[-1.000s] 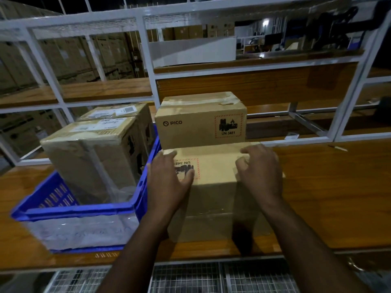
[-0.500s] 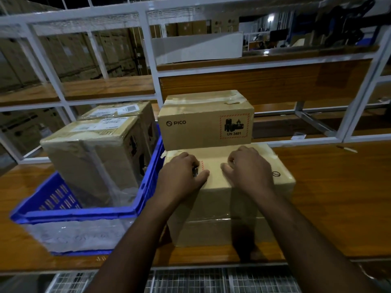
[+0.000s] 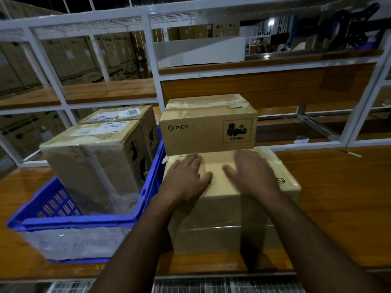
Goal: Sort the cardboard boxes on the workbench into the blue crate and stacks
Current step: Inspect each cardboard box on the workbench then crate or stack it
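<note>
Plain brown cardboard box point(image 3: 222, 218) wrapped in clear film, standing on the wooden desk point(image 3: 338, 197) just right of the blue plastic crate point(image 3: 69, 220), its left side close against the crate wall. Left hand point(image 3: 188, 176) and right hand point(image 3: 251, 174) both laid flat, palms down, on the box's top face, fingers point(image 3: 195, 160) spread and pointing away, released rather than clenched, gripping nothing. Thumbs turned inward toward each other with a bare strip of cardboard between. Directly behind, touching the far edge of that box, a second brown cardboard box point(image 3: 208, 127) printed "PICO" with a red-bordered battery hazard label reading "UN 3481", taped along its top. Inside the crate, two tall film-wrapped cardboard boxes: a nearer one point(image 3: 95, 161) with a white shipping label on top, and a farther one point(image 3: 127, 115) just behind it, also labelled. Clear plastic sheeting bunched at the crate's bottom. White metal shelving frame point(image 3: 152, 60) with wooden shelves behind the desk. Dim warehouse beyond.
</note>
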Demonstrator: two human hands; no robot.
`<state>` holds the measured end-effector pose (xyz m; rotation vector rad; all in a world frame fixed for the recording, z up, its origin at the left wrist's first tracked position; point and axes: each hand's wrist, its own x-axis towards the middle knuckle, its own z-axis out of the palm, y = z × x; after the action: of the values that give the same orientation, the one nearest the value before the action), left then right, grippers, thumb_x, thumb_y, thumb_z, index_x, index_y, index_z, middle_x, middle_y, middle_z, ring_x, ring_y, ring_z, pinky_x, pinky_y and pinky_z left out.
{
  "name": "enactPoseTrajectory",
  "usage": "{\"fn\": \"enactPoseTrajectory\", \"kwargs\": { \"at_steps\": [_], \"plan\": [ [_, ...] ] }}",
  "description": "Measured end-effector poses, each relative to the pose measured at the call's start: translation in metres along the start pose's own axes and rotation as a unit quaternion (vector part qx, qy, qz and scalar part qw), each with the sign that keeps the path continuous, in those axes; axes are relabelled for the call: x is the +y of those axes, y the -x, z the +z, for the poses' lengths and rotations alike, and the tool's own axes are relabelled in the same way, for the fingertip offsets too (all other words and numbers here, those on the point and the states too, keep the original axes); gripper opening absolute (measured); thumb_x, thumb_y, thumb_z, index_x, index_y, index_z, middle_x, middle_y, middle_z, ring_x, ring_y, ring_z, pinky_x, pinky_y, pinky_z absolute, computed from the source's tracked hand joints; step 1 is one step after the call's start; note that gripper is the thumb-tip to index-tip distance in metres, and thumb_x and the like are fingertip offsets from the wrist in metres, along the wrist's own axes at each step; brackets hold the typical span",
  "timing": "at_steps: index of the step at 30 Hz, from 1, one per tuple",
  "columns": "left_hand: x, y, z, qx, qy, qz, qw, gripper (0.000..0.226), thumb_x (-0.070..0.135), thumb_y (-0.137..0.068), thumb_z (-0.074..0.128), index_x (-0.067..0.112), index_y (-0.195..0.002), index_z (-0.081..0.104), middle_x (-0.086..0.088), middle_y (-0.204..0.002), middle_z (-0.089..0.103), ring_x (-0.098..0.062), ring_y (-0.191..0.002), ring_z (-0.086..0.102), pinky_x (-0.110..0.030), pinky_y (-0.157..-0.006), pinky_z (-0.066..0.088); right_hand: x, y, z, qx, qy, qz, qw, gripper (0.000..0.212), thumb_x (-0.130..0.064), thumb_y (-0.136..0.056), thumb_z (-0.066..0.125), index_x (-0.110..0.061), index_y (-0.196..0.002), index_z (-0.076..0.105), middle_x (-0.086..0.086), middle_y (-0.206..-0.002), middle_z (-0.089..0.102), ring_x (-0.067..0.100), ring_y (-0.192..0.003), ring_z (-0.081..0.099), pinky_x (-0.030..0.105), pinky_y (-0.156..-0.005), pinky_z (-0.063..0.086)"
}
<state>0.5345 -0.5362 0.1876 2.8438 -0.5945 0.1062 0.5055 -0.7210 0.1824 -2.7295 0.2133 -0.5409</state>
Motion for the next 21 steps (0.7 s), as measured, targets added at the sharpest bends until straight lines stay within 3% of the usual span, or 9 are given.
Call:
{"fn": "enactPoseTrajectory", "kwargs": {
  "at_steps": [3, 8, 12, 15, 17, 19, 21],
  "plan": [
    [-0.012, 0.002, 0.000, 0.009, -0.005, -0.031, 0.999, 0.083, 0.070, -0.098, 0.030, 0.019, -0.162, 0.015, 0.002, -0.170, 0.010, -0.013, -0.155, 0.007, -0.038, -0.126, 0.004, 0.026, -0.001, -0.006, 0.019, 0.001, 0.067, 0.998, 0.059, -0.059, -0.090, 0.058, -0.021, -0.134, 0.051, 0.003, -0.137, 0.054, 0.023, -0.125, 0.051, 0.041, -0.099, 0.048],
    [-0.011, 0.000, 0.000, 0.008, -0.002, -0.042, 0.999, 0.085, 0.072, -0.096, 0.032, 0.019, -0.162, 0.016, 0.003, -0.169, 0.011, -0.012, -0.155, 0.007, -0.038, -0.126, 0.004, 0.036, -0.005, -0.009, 0.032, 0.029, 0.051, 0.998, 0.051, -0.059, -0.092, 0.057, -0.018, -0.121, 0.064, 0.003, -0.123, 0.062, 0.020, -0.112, 0.057, 0.034, -0.087, 0.050],
    [-0.011, -0.003, -0.003, 0.013, 0.013, -0.040, 0.999, 0.076, 0.063, -0.100, 0.037, 0.018, -0.160, 0.024, 0.001, -0.168, 0.018, -0.014, -0.154, 0.014, -0.038, -0.125, 0.010, 0.035, -0.015, -0.016, 0.036, 0.043, 0.044, 0.997, 0.043, -0.051, -0.093, 0.061, -0.016, -0.117, 0.066, 0.003, -0.120, 0.062, 0.021, -0.110, 0.055, 0.037, -0.085, 0.050],
    [-0.012, -0.004, 0.000, 0.084, 0.030, -0.061, 0.994, 0.073, 0.061, -0.098, 0.046, 0.015, -0.154, 0.037, -0.004, -0.163, 0.032, -0.020, -0.150, 0.026, -0.043, -0.124, 0.020, 0.037, -0.019, -0.016, 0.016, 0.012, 0.072, 0.997, 0.050, -0.053, -0.093, 0.060, -0.018, -0.129, 0.055, 0.007, -0.133, 0.051, 0.026, -0.121, 0.049, 0.041, -0.090, 0.048],
    [-0.015, -0.001, 0.005, 0.130, 0.048, -0.116, 0.983, 0.086, 0.067, -0.090, 0.054, 0.012, -0.154, 0.035, -0.008, -0.161, 0.033, -0.024, -0.149, 0.027, -0.046, -0.122, 0.023, 0.037, -0.017, -0.016, -0.003, 0.005, 0.111, 0.994, 0.063, -0.057, -0.093, 0.057, -0.016, -0.140, 0.044, 0.012, -0.142, 0.044, 0.031, -0.128, 0.045, 0.043, -0.092, 0.047],
    [-0.017, 0.004, 0.007, 0.143, 0.107, -0.171, 0.969, 0.098, 0.075, -0.079, 0.063, 0.013, -0.151, 0.036, -0.010, -0.157, 0.039, -0.027, -0.144, 0.035, -0.046, -0.114, 0.037, 0.038, -0.014, -0.017, -0.010, 0.002, 0.134, 0.991, 0.070, -0.060, -0.093, 0.056, -0.015, -0.144, 0.038, 0.015, -0.143, 0.045, 0.033, -0.127, 0.048, 0.043, -0.090, 0.049],
    [-0.015, 0.010, 0.005, 0.147, 0.144, -0.189, 0.960, 0.090, 0.076, -0.075, 0.067, 0.018, -0.140, 0.045, -0.005, -0.144, 0.053, -0.024, -0.130, 0.052, -0.042, -0.094, 0.049, 0.039, -0.009, -0.018, -0.006, 0.007, 0.131, 0.991, 0.070, -0.061, -0.092, 0.054, -0.016, -0.143, 0.039, 0.015, -0.140, 0.049, 0.033, -0.123, 0.052, 0.043, -0.086, 0.051]
  ]
}}
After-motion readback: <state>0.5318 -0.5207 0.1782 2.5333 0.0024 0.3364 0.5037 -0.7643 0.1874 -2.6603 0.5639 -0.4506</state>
